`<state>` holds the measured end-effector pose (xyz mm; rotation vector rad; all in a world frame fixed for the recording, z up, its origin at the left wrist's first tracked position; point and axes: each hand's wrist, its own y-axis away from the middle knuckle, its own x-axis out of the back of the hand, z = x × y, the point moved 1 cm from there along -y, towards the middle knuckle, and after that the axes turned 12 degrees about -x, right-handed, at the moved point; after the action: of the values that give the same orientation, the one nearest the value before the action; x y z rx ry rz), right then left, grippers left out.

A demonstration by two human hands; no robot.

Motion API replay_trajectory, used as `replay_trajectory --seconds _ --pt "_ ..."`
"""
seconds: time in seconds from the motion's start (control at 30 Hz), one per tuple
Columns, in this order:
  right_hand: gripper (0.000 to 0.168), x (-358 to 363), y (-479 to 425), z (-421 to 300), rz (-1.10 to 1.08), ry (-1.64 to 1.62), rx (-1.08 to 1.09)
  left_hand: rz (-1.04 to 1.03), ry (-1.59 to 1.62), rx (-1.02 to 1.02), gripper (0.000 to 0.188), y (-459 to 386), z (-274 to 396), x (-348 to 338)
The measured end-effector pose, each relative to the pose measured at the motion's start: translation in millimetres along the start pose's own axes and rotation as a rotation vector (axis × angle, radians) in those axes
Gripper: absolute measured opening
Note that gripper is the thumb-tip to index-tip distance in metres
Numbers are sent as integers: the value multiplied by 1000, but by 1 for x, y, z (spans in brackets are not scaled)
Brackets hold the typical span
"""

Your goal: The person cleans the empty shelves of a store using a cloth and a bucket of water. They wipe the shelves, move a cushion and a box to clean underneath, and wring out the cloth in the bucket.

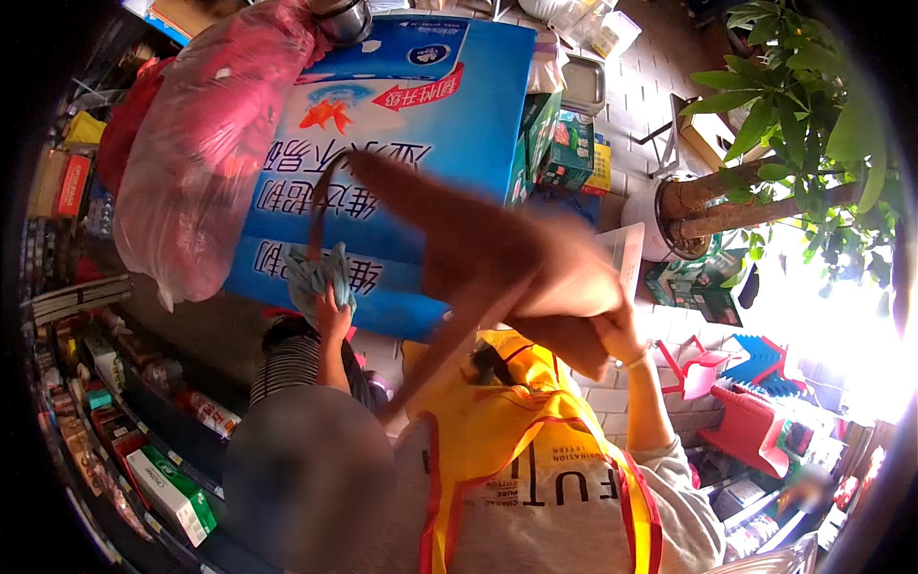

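Note:
My right hand (pixel 618 331) grips a brown fabric piece with long straps (pixel 488 251), which is blurred and spread in front of my yellow apron with red trim (pixel 459 423). Behind the fabric is a large blue printed carton (pixel 459 136). One strap hangs over the carton, down to a grey-blue cloth (pixel 319 280) held in another person's hand (pixel 333 319). My left hand is out of view; before that side of me lie the carton's near edge and a slanting brown strap.
A pink-filled plastic bag (pixel 208 151) lies on the carton's left side. Shelves of packaged goods (pixel 165 481) run along the lower left. At right are a potted tree (pixel 674 215), green boxes (pixel 696 287) and red plastic stools (pixel 746 430). Another person (pixel 294 359) is close on my left.

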<state>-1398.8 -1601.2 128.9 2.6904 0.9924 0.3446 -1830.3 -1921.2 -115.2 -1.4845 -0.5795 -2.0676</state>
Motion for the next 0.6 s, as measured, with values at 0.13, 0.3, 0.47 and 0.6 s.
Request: replay_trajectory --seconds 0.13,0.3,0.47,0.6 --pt "55 64 45 48 358 -267 -143 -53 99 97 70 1 49 11" --pt "52 106 69 51 532 -542 -407 -76 -58 101 73 17 94 4" --pt "52 155 82 136 593 -473 -407 -150 114 -40 77 26 123 -2" --pt "53 170 81 151 594 -403 -489 -190 96 -67 81 38 141 -1"
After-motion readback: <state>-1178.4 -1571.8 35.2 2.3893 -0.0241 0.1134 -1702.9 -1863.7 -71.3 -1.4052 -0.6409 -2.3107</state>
